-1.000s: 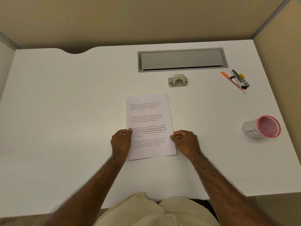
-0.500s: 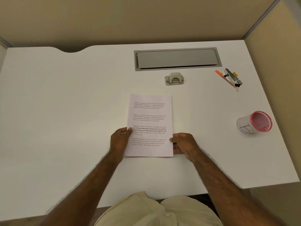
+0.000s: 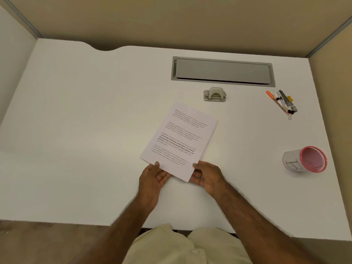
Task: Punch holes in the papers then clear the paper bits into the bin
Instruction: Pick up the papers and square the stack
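The white bench (image 3: 95, 130) fills most of the view, with beige partition walls (image 3: 171, 20) behind it and on the right side. In the far part of the bench there is a long grey cable tray (image 3: 222, 71), set into the surface.

The papers (image 3: 179, 141) lie near the middle of the bench, turned so that the top edge points away and to the right. They carry several short blocks of printed text (too small to read). The near end of the papers is lifted a little from the bench.

The left hand (image 3: 152, 180) grasps the near left corner of the papers, with the thumb on top and the fingers under the sheet. The right hand (image 3: 207, 177) grasps the near right corner, the thumb touching the edge and the fingers curled below it. Both forearms come from the lower edge of the view, above a light-coloured garment (image 3: 181, 246).

The bin (image 3: 306, 160), a small white cup with a pink rim and a letter drawn on its side, lies tilted on the right side of the bench, well apart from the papers.

The hole punch (image 3: 214, 94), grey and small, stands between the cable tray and the papers, just beyond the top edge of the sheet and not touching it.

A small heap of stationery (image 3: 283, 101), with an orange pen and a binder clip, lies at the far right.
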